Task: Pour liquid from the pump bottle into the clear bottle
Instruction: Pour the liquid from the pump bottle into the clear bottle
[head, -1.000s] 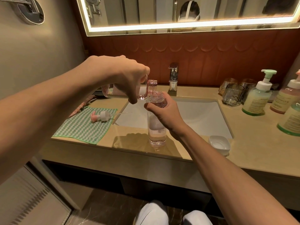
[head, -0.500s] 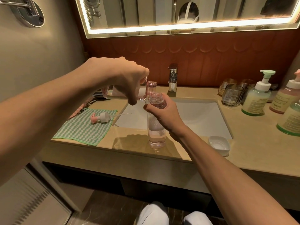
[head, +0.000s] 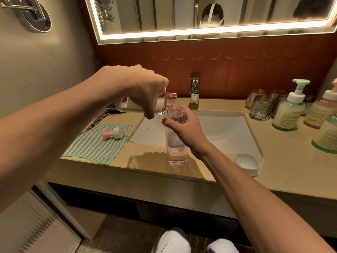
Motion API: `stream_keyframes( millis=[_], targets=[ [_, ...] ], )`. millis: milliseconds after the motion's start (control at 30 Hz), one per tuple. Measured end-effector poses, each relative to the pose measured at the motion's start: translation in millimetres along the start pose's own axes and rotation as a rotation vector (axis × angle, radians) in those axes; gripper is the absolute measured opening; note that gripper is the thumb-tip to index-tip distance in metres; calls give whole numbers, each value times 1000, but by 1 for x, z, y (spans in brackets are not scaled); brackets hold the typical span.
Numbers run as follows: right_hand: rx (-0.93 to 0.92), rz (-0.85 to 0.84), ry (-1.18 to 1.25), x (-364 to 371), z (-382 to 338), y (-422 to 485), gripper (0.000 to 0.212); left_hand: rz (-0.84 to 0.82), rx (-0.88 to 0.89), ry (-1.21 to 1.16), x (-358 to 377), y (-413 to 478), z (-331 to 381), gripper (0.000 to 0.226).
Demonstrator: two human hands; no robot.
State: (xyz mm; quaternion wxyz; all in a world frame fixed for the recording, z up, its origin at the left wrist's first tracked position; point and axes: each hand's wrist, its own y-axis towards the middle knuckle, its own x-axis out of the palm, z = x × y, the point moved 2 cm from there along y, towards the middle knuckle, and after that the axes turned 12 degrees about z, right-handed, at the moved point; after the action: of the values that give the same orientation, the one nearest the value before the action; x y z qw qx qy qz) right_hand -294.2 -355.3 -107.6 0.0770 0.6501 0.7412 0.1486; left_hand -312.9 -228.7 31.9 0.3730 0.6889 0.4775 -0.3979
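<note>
Pump bottle (head: 162,105) lower; beige countertop (head: 284,172).

There are two hands, the left hand (head: 138,88) and the right hand (head: 184,128); two open bottles at the centre, one pump bottle (head: 160,103) tilted and one clear bottle (head: 176,150) upright; one loose pump head (head: 114,133) on one checked cloth (head: 94,148) at the left; three capped pump bottles at the right edge, the nearest to centre green-topped (head: 288,112); one tap (head: 194,88); one small white dish (head: 246,164); at least three glasses (head: 261,107), the exact number unclear.
</note>
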Motion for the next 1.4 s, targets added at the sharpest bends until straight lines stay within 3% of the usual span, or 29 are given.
stream_keyframes(
  millis=[1400],
  targets=[
    [-11,5,-6,0,1,-1,39,-8,7,53,-2,3,1,80]
  ],
)
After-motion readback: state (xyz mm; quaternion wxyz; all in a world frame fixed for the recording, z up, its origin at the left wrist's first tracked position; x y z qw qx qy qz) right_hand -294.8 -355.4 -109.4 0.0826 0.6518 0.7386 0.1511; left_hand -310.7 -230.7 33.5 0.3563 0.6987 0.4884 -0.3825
